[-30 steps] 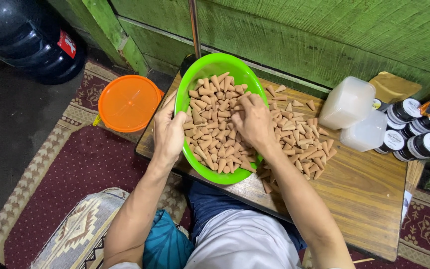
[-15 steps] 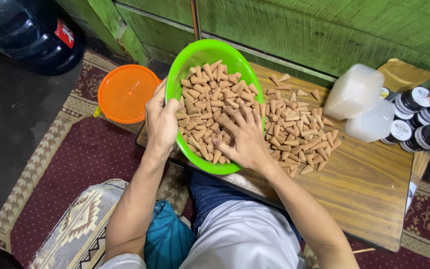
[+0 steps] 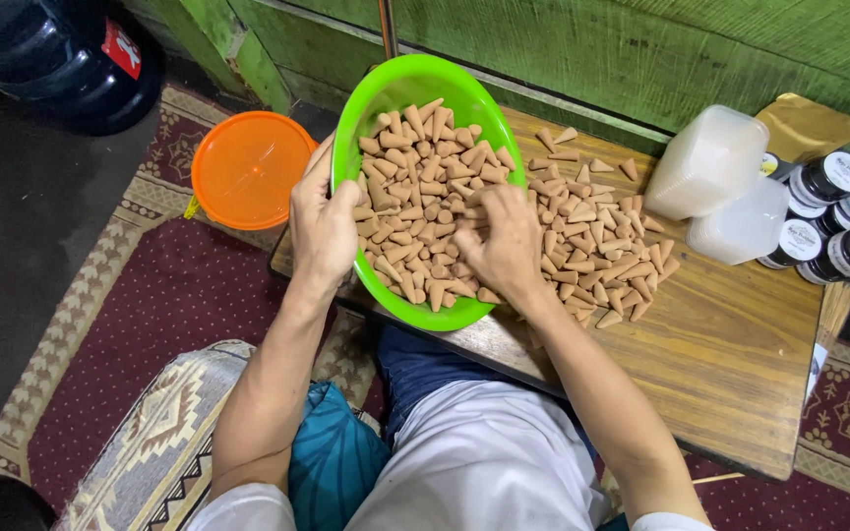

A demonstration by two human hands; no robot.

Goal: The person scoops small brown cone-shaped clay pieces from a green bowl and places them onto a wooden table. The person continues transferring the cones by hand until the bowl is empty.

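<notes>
While my right hand [image 3: 504, 246] lies curled over a clutch of tan cones [image 3: 425, 197] inside the green bowl [image 3: 415, 84], my left hand [image 3: 322, 226] grips the bowl's rim at the table's [image 3: 730, 364] near left edge. By my judgement the bowl is well filled, yet a loose pile of cones [image 3: 597, 246] waits mid-table, beside the bowl.
</notes>
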